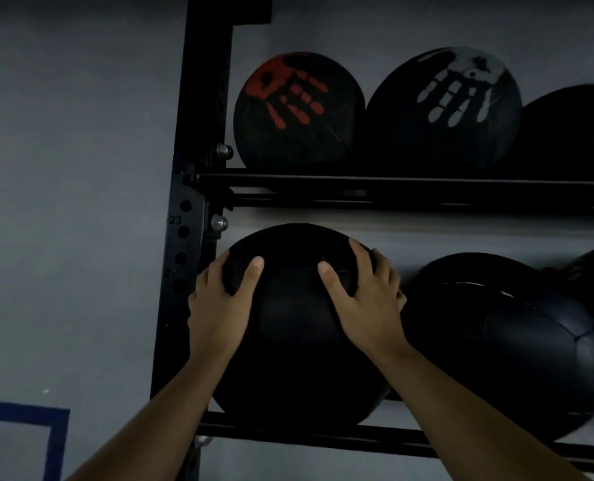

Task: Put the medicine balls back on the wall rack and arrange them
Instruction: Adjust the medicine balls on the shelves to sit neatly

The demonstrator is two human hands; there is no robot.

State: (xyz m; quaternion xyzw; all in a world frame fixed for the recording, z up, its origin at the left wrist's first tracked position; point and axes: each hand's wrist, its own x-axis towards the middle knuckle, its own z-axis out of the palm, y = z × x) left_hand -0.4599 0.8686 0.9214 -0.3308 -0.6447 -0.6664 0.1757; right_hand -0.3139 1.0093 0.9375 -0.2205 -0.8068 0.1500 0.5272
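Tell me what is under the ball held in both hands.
The held ball sits over the lower shelf's front rail, with grey wall below it. Any rear rail is hidden behind the ball.

This is a gym. A black steel rack (198,189) with numbered bolt holes stands against a plain grey wall (73,168), and heavy black medicine balls sit in rows on its two rails. One ball carries a red handprint (290,93), its neighbour a white handprint (460,86), and a stitched leather ball (504,345) rests on the lower rail.
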